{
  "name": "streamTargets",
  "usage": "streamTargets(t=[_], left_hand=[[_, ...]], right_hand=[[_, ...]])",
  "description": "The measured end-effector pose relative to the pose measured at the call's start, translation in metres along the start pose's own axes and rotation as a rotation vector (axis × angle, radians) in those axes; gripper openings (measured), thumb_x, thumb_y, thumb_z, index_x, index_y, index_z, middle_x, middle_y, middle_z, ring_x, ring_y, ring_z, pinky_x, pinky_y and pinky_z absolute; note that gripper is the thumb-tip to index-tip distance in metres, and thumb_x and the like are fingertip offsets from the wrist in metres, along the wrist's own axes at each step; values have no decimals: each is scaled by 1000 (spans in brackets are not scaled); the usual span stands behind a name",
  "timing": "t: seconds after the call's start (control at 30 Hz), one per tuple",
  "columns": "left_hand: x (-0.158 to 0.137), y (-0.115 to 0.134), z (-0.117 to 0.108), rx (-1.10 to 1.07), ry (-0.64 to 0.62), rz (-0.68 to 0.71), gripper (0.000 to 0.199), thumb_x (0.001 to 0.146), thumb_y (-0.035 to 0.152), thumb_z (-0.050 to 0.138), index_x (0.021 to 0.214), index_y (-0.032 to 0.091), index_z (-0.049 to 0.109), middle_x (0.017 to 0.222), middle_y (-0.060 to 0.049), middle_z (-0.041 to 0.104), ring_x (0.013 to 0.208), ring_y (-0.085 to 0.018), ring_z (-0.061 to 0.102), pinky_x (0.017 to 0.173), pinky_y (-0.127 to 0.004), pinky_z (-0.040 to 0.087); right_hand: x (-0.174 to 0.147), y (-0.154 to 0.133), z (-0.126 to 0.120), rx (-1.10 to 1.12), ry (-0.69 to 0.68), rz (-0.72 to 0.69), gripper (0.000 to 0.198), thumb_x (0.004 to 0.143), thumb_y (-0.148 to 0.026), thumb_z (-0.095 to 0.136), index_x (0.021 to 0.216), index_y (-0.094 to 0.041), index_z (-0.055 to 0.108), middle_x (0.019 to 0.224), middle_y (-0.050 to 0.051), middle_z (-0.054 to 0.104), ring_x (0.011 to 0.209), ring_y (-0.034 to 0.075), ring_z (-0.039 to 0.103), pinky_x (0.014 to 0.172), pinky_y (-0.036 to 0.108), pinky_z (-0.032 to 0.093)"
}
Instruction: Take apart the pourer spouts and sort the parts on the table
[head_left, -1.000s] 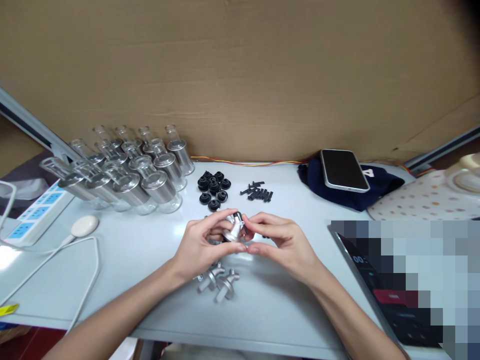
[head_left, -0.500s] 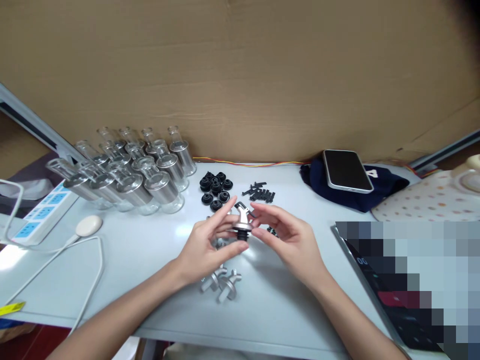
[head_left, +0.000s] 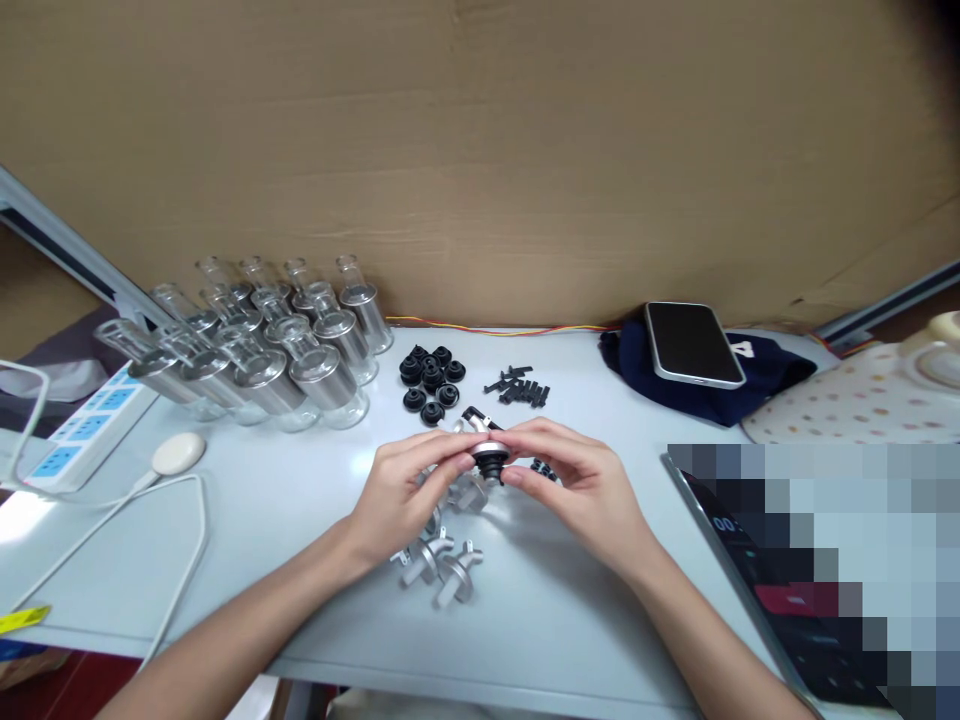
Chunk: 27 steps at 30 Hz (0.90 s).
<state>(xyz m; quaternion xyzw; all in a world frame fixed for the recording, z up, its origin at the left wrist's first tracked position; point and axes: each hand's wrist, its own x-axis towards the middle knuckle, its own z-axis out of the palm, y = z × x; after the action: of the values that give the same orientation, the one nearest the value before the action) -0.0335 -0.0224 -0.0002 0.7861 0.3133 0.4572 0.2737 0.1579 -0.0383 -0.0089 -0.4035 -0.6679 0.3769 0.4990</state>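
Observation:
A silver bottle pourer [head_left: 491, 458] with a black ribbed rubber stopper points its stopper end toward me above the table. My left hand [head_left: 401, 490] pinches it from the left, thumb near the rubber rim. From the other side my right hand [head_left: 585, 480] closes its thumb and fingers on the same pourer. Black parts at the spout's tip show behind my fingers. Several bare metal pourer spouts [head_left: 457, 578] lie below and left of the hands, some partly covered. Small black pieces [head_left: 543, 468] sit beside my right hand's fingers.
Black rubber stoppers [head_left: 432, 376] and short black strips [head_left: 526, 390] are grouped farther back. Glass bottles with metal sleeves [head_left: 327, 372] crowd the left rear. A power strip [head_left: 82, 430], white cable puck [head_left: 178, 454], phone [head_left: 694, 343] on a dark cap [head_left: 630, 360], and pixelated device [head_left: 750, 560] surround them.
The pourer has tipped, its spout leaning away and its stopper toward me. Both hands have closed in tighter around it, my left fingers moving from spread to pinching.

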Motion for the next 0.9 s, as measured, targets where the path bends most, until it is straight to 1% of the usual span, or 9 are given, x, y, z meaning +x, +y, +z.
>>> streamTargets(t=[0.17, 0.27, 0.33, 0.4, 0.47, 0.57, 0.7, 0.8, 0.9], left_hand=[[-3, -4, 2, 105, -29, 138, 22, 89, 11, 51, 106, 17, 64, 93, -6, 72, 82, -12, 68, 73, -21, 54], [-1, -11, -2, 234, 7, 262, 13, 88, 20, 56, 101, 18, 59, 89, -5, 70, 78, -13, 66, 71, -24, 53], [4, -18, -11, 352, 151, 332, 22, 83, 27, 64, 102, 19, 55, 88, -4, 66, 81, -16, 64, 74, -28, 52], [12, -27, -26, 471, 402, 353, 35, 79, 26, 68, 108, 22, 50, 96, -5, 60, 93, -19, 59, 81, -34, 49], [19, -36, -43, 576, 638, 302, 45, 77, 20, 68, 116, 24, 45, 109, -7, 53, 107, -22, 52, 87, -38, 46], [25, -45, -65, 666, 763, 165, 51, 78, 19, 65, 122, 25, 41, 123, -10, 44, 119, -25, 44, 90, -40, 45], [27, -48, -78, 582, 750, 24, 51, 81, 21, 60, 126, 25, 36, 130, -11, 43, 120, -25, 47, 95, -40, 45], [26, -51, -80, 515, 676, -98, 48, 83, 22, 58, 126, 23, 35, 125, -11, 50, 107, -22, 57, 92, -38, 48], [25, -56, -81, 553, 637, -164, 37, 85, 22, 54, 119, 21, 42, 117, -9, 57, 92, -18, 62, 85, -36, 50]], right_hand=[[-2, -1, 4, 4, 16, 35, 24, 71, -27, 75, 94, -23, 69, 90, 4, 69, 80, 17, 65, 74, 32, 57], [-3, -1, 7, 12, 24, 65, 18, 73, -24, 72, 90, -21, 65, 89, 3, 69, 78, 17, 67, 74, 31, 58], [-4, 0, 8, 19, 25, 71, 16, 74, -22, 70, 88, -21, 62, 92, 5, 69, 82, 18, 67, 74, 31, 58], [-4, 0, 8, 27, 59, 67, 16, 74, -21, 69, 88, -21, 60, 96, 6, 68, 87, 19, 67, 76, 32, 58], [-4, 1, 8, 53, 117, 56, 17, 75, -18, 68, 86, -22, 56, 97, 6, 67, 95, 21, 67, 79, 32, 56], [-3, 0, 7, 132, 162, 41, 18, 77, -15, 65, 84, -24, 51, 94, 4, 68, 105, 20, 64, 82, 29, 54], [-3, 0, 6, 159, 128, 24, 18, 82, -17, 62, 94, -27, 54, 103, 4, 69, 100, 17, 66, 83, 29, 53], [-3, -1, 5, 117, 103, -11, 14, 85, -20, 58, 97, -27, 60, 105, 4, 68, 99, 18, 65, 85, 32, 52], [-3, -1, 2, 24, 89, -55, 16, 87, -24, 56, 100, -27, 65, 105, 5, 68, 103, 20, 62, 89, 35, 49]])
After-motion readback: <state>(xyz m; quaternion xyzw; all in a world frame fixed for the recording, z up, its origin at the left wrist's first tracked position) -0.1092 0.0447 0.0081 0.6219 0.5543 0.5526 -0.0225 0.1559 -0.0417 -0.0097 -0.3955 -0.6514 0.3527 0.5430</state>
